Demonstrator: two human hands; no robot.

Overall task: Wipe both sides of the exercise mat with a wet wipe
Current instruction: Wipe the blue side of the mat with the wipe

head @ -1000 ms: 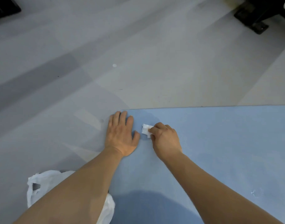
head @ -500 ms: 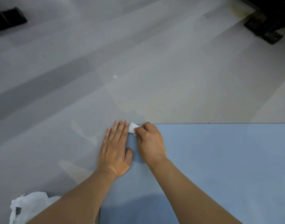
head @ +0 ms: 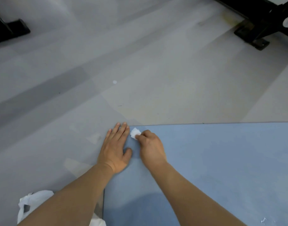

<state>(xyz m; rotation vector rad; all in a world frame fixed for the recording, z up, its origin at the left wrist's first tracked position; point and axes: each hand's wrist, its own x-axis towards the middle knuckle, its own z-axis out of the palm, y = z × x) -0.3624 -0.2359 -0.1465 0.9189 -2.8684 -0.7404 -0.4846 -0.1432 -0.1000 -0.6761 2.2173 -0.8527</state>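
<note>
A light blue exercise mat (head: 213,160) lies flat on the grey floor and fills the lower right of the view. My left hand (head: 116,149) rests flat, fingers together, across the mat's far left corner, partly on the floor. My right hand (head: 150,146) pinches a small crumpled white wet wipe (head: 134,133) against the mat just inside that corner, beside my left fingers.
A white plastic bag (head: 32,204) lies on the floor at the lower left, partly under my left forearm. Black equipment bases stand at the top right (head: 261,30) and top left (head: 7,30). A small white scrap (head: 263,220) sits on the mat near the bottom right.
My right hand has slid the wipe left and away toward the mat's far left corner. My left hand has shifted further onto the floor at the mat's edge. The view has tilted.
</note>
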